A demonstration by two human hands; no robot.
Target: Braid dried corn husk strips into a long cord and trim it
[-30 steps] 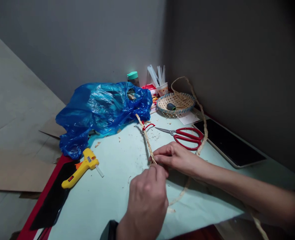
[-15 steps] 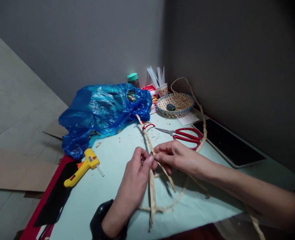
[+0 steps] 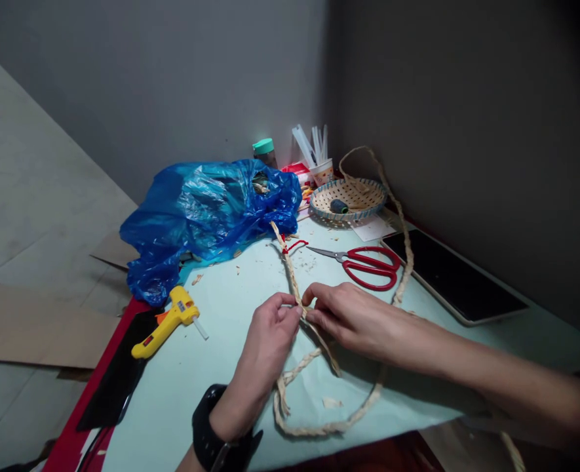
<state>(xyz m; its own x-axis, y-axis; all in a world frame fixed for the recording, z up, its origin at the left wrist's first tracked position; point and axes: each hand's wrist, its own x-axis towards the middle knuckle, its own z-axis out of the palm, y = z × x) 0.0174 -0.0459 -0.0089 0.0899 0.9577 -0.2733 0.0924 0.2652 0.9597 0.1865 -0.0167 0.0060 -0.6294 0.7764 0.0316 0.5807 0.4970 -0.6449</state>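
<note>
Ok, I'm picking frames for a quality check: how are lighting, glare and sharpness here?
Head view: dim, darkest at the right wall; glare on the blue bag; soft shadow beneath the right hand; right forearm blurred towards the picture's edge.

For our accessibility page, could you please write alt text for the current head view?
Left hand and right hand pinch a pale braid tied with red string, over a light green surface. Red-handled scissors and a tablet lie to the right, a yellow glue gun to the left, a blue plastic bag behind.
</note>
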